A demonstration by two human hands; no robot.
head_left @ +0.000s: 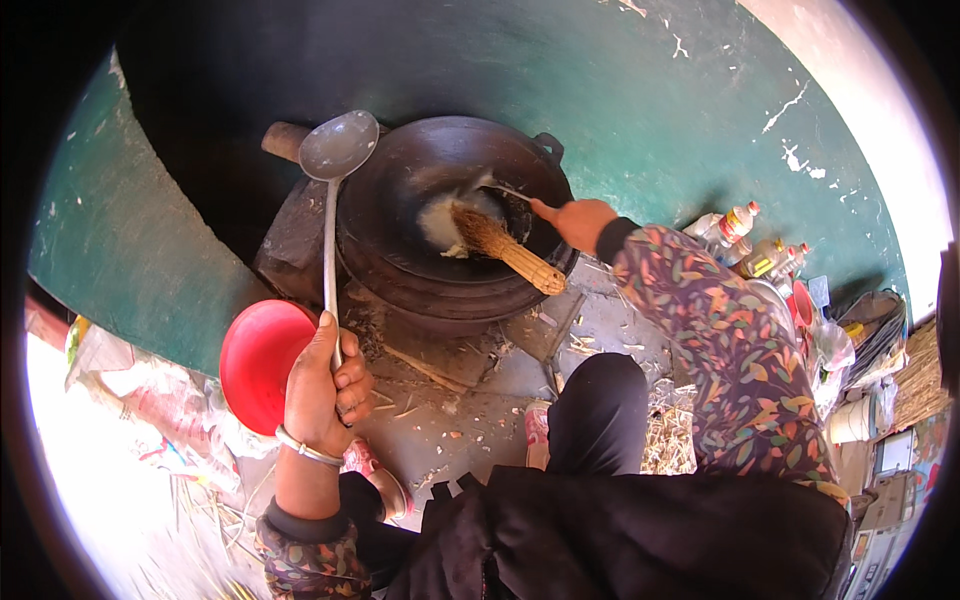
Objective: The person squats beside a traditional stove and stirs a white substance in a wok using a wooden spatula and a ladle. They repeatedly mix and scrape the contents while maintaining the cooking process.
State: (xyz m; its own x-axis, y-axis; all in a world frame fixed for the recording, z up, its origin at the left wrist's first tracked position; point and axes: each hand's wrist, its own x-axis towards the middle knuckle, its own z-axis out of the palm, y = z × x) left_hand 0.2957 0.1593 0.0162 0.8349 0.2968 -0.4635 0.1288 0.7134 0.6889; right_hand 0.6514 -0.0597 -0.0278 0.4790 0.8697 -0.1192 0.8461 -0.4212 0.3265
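Note:
My left hand (325, 390) is closed round the long handle of a metal ladle (340, 145), its bowl-shaped head pointing up and away from me. Against the same hand is a red bowl (262, 365); whether my fingers also grip it is hidden. A dark wok (400, 200) sits in front of me with some whitish liquid (440, 222) at its bottom. My right hand (580, 222) reaches over its right side, closed on a thin-handled metal utensil (512, 192) whose tip is in the wok. A straw brush (515, 255) leans in the wok, bristles down, below my right hand.
The wok rests on a round dark stove (430, 310) beside a curved green wall (640, 120). Several bottles (738, 222) stand by the wall at right, near bags and a white bucket (852, 420). Plastic bags (160, 410) lie at left. Straw bits litter the floor (450, 420).

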